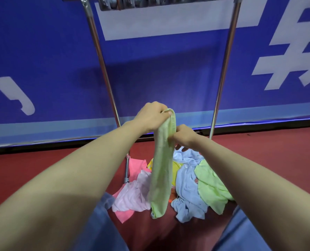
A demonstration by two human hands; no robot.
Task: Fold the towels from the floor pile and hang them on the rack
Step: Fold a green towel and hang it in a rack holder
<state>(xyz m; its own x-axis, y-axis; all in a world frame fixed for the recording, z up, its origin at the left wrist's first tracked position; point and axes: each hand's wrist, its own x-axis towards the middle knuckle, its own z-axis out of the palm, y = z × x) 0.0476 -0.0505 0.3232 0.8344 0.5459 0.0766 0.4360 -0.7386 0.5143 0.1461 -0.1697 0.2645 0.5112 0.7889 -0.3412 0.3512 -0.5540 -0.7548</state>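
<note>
Closest to me, blue trouser legs (100, 223) frame the bottom of the view, with both bare forearms reaching out over them. Between the legs, on the red floor (42, 169), I see the pile (185, 185): a pale pink towel (132, 194) on the left, crumpled pale blue cloth in the middle and a second light green piece (210, 189) on the right. Above the pile hangs the green towel (162, 178), drawn into a long narrow strip whose lower end dangles in front of the heap. The left hand (151, 115) pinches its top fold, fingers curled round the cloth, so nearly the whole towel hangs below that grip. The right hand (184, 135) sits just lower and to the right, fingers closed on the strip's edge. Beyond the hands, the rack (103, 69) rises on two shiny slanted poles, and behind it stands a blue banner (42, 51) with white lettering.
</note>
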